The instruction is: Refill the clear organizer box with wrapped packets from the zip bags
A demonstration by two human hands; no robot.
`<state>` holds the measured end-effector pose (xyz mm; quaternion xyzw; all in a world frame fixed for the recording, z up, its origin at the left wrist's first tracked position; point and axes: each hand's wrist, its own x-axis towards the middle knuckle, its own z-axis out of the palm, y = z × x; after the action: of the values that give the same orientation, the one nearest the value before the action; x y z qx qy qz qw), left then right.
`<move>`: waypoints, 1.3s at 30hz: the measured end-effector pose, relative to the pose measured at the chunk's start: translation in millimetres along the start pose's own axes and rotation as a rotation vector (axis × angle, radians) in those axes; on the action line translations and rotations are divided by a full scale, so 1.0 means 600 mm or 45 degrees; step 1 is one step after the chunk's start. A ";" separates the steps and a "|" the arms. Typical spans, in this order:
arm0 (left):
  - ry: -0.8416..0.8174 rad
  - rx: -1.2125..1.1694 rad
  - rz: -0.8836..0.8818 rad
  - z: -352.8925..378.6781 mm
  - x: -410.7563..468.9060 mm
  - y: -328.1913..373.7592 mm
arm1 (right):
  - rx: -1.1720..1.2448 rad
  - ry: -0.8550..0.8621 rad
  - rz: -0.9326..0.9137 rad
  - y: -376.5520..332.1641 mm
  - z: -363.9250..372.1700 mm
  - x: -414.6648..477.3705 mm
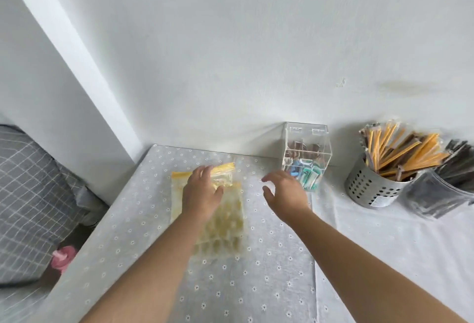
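Note:
Two clear zip bags with yellow seals lie on the table. The larger bag (228, 222) holds pale yellow wrapped packets; a smaller bag (223, 173) rests across its top end. My left hand (202, 191) lies flat over both bags, fingers spread, gripping nothing that I can see. My right hand (284, 191) hovers open just right of the bags, fingers apart and empty. The clear organizer box (306, 153) stands against the wall behind my right hand, lid down, with brown packets in its upper part and blue and teal packets below.
A perforated metal cup (372, 186) of orange and brown stick packets stands at the right, with a clear bag of dark sticks (441, 194) beside it. The table (143, 245) ends at the left edge, above a grey checked cushion (28, 194) and a pink item (64, 256).

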<state>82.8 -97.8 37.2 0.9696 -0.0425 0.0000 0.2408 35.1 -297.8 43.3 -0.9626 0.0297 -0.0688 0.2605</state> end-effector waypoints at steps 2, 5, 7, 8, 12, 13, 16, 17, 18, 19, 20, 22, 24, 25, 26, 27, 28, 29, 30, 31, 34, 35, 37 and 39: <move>-0.019 0.008 -0.209 -0.002 -0.014 -0.064 | -0.002 -0.210 0.089 -0.014 0.045 -0.002; -0.108 -0.019 -0.447 0.000 -0.024 -0.137 | 0.006 -0.377 0.203 -0.027 0.099 0.007; -0.196 -0.069 -0.493 0.010 -0.025 -0.171 | 0.021 -0.467 0.276 -0.034 0.123 0.017; -0.232 -0.094 -0.490 0.015 -0.025 -0.184 | 0.031 -0.493 0.308 -0.038 0.134 0.023; -0.263 -0.106 -0.447 0.026 -0.019 -0.209 | 0.093 -0.482 0.433 -0.050 0.170 0.049; -0.243 -0.102 -0.437 0.028 -0.014 -0.211 | 0.131 -0.453 0.468 -0.053 0.178 0.057; -0.193 -0.276 -0.447 0.031 0.003 -0.207 | 0.308 -0.325 0.578 -0.062 0.196 0.075; -0.173 -0.369 -0.479 0.034 0.009 -0.206 | 0.379 -0.290 0.637 -0.066 0.200 0.081; -0.143 -0.448 -0.515 0.034 0.014 -0.204 | 0.459 -0.260 0.709 -0.071 0.202 0.085; -0.115 -0.507 -0.553 0.033 0.019 -0.201 | 0.553 -0.234 0.799 -0.074 0.203 0.089; -0.095 -0.557 -0.596 0.031 0.024 -0.197 | 0.651 -0.212 0.887 -0.078 0.202 0.090; -0.067 -0.674 -0.675 0.027 0.034 -0.194 | 0.820 -0.184 0.998 -0.078 0.201 0.091; -0.061 -0.749 -0.708 0.024 0.042 -0.195 | 0.927 -0.181 0.983 -0.071 0.197 0.087; -0.067 -0.782 -0.712 0.022 0.046 -0.196 | 0.980 -0.173 0.958 -0.067 0.191 0.083; -0.084 -0.824 -0.712 0.019 0.047 -0.199 | 1.036 -0.158 0.932 -0.065 0.182 0.078; -0.105 -0.880 -0.702 0.015 0.046 -0.200 | 1.086 -0.138 0.909 -0.064 0.170 0.073; -0.121 -0.939 -0.687 0.010 0.044 -0.198 | 1.123 -0.122 0.887 -0.062 0.158 0.067; -0.134 -0.990 -0.653 0.005 0.041 -0.193 | 1.149 -0.107 0.872 -0.060 0.144 0.061; -0.153 -1.021 -0.615 0.000 0.036 -0.187 | 1.161 -0.099 0.861 -0.059 0.130 0.055; -0.168 -1.042 -0.574 -0.004 0.032 -0.181 | 1.164 -0.094 0.855 -0.057 0.118 0.049; -0.224 -1.073 -0.445 -0.020 0.015 -0.142 | 1.175 -0.039 0.839 -0.042 0.070 0.023; -0.239 -1.076 -0.402 -0.024 0.010 -0.127 | 1.185 -0.010 0.837 -0.037 0.053 0.013; -0.257 -1.050 -0.306 -0.029 -0.003 -0.088 | 1.193 0.059 0.829 -0.024 0.016 -0.014; -0.268 -1.006 -0.180 -0.030 -0.026 -0.035 | 1.204 0.152 0.824 -0.006 -0.027 -0.052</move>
<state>69.2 -69.8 43.1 0.7978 0.0031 -0.1319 0.5883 1.9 -300.0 55.2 -0.6777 0.3034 -0.0457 0.6683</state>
